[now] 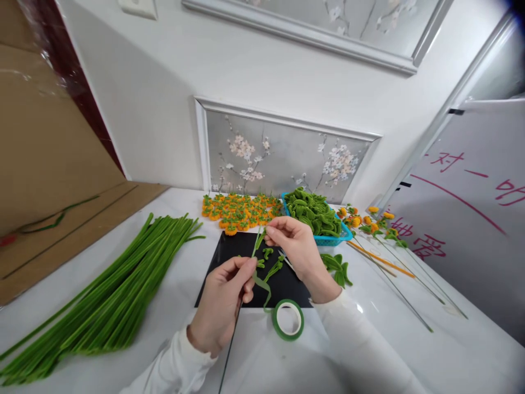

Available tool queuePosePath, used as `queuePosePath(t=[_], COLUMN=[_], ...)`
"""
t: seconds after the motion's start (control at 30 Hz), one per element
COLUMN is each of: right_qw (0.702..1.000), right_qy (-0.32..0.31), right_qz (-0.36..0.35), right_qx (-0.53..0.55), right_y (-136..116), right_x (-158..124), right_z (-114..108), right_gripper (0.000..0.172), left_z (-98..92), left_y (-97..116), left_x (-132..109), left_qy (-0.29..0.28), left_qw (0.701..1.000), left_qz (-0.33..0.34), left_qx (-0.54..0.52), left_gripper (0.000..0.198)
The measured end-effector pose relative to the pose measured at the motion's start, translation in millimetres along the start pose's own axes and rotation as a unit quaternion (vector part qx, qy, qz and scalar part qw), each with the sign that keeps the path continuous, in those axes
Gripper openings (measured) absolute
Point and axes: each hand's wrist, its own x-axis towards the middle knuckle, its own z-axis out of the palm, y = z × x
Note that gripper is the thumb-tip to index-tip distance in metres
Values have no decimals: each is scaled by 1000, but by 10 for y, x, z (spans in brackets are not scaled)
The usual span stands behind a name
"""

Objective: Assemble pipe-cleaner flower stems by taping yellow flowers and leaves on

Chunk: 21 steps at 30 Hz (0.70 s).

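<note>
- At far left, brown cardboard [53, 148] is leaning and spreading beside the table.
- A bundle of green fuzzy stems [110, 290] is lying slantwise on the white tabletop.
- The left hand [225, 295] is clamping its thumb and fingers on a thin wire [232, 339], which is running down toward the near edge.
- Orange flower heads [241, 210] are sitting in rows behind a black mat [219, 257].
- A green strand [258, 243] is showing between the two hands, above the mat.
- A loose tape end [266, 295] is curling below it, near a roll of green tape [302, 323].
- The right hand [297, 249] is pinching the strand's upper part, thumb and forefinger together.
- A blue basket [334, 240] is holding green leaves [309, 210] behind that hand; more are lying beside it.
- Orange flowers on stems [371, 221] are resting before a marked whiteboard [471, 230].
</note>
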Motion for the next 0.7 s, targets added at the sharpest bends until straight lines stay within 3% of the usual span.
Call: queuePosePath(t=[0.17,0.27,0.43,0.53,0.7], right_qw=[1000,997,938,906,872], right_qy=[10,3,-5,-28,-13], right_qz=[7,-58,-222,-278,-334], right_qx=[20,-47,-268,-319,-357], right_y=[49,79,111,123,113], right_x=[-65,-105,-153,-163,-146], right_z=[9,7,-30,-40,-46], right_gripper=[15,15,15,13,34], left_z=[-6,-5,5,2,-4], left_y=[8,13,18,18,15], left_x=[-5,0,-1,-4,-6], left_qy=[-4,-3,1,1,-3], left_qw=[1000,1000,1000,1000,1000], left_qz=[3,3,7,12,12], left_qx=[1,-3,-16,-21,-24], left_gripper=[24,24,23,23,23])
